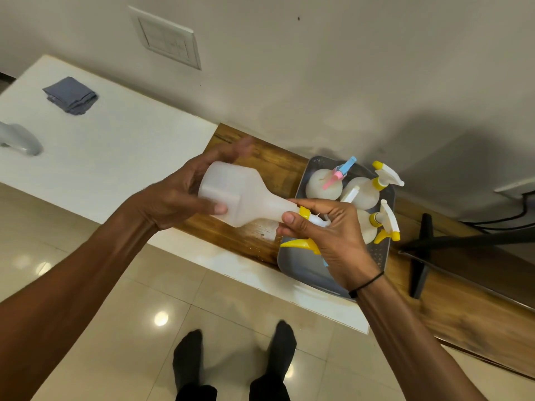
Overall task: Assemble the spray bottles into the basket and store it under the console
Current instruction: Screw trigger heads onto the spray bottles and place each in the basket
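Observation:
My left hand (185, 195) grips the base of a translucent white spray bottle (240, 195), held sideways above the console edge. My right hand (327, 230) is closed around the yellow and white spray head (304, 224) at the bottle's neck; its yellow trigger sticks out below my fingers. Just right of my hands, a grey basket (301, 261) sits on the wooden console top (260, 238). It holds three upright bottles: one with a pink and blue head (338, 173) and two with yellow and white heads (382, 176) (385, 224).
A folded grey cloth (71, 95) and a grey object (20, 138) lie on the white counter (115, 146) at left. A black stand (422, 256) rests on the console right of the basket. The wall carries a switch plate (166, 39). My socked feet stand on glossy tiles below.

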Tool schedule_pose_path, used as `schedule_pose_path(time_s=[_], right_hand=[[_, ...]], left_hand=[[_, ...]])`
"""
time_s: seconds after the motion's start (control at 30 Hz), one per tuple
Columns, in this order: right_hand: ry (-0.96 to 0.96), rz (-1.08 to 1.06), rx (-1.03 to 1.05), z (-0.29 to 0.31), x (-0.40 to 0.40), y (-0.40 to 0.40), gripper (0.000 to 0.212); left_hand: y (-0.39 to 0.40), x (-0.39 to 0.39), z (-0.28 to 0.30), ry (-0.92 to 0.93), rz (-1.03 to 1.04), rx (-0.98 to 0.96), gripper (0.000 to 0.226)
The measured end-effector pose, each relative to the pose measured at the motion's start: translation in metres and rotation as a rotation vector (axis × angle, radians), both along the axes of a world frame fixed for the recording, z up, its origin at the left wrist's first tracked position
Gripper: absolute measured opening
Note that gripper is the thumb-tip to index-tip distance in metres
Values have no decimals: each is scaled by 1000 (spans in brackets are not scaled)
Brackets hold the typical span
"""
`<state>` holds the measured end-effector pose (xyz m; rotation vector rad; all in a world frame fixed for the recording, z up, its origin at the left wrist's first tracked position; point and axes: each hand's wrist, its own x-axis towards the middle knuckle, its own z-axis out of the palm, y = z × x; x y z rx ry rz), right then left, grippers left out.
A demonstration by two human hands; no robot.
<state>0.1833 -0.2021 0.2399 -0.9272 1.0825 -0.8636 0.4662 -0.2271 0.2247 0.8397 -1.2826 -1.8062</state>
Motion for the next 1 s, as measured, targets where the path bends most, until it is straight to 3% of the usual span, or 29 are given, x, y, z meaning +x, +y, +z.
schedule_pose_path(time_s=[0.1, 0.17, 0.23, 0.3, 0.47, 0.63, 0.7, 0.83, 0.9, 1.0], right_hand=[[78, -16, -129, 3, 3, -2, 33], [189, -14, -234, 5, 5, -5, 34], [266, 3, -301, 8, 5, -7, 34], [289, 8, -325, 8, 2, -8, 34], [155, 22, -205, 4, -8, -10, 38], [59, 58, -132, 1, -9, -9, 35], [127, 86, -190, 2, -7, -9, 34], [249, 81, -296, 5, -5, -14, 35], [324, 90, -342, 9, -6, -16, 36], [381, 107, -366, 12, -8, -16, 38]], left_hand=[[-10, 4, 10, 44, 168, 325, 71], [-14, 7, 12, -101, 223, 496, 84], [-15, 7, 10, -310, 159, 500, 81], [-14, 8, 10, -402, 103, 431, 67], [-14, 16, 13, -380, 17, 93, 65], [1, 8, 4, -212, -18, -27, 95], [7, 8, -1, -169, -45, 20, 107], [7, 16, -3, 110, 106, 531, 106], [6, 19, -5, -64, 71, 599, 105], [5, 19, -3, -237, 18, 479, 81]])
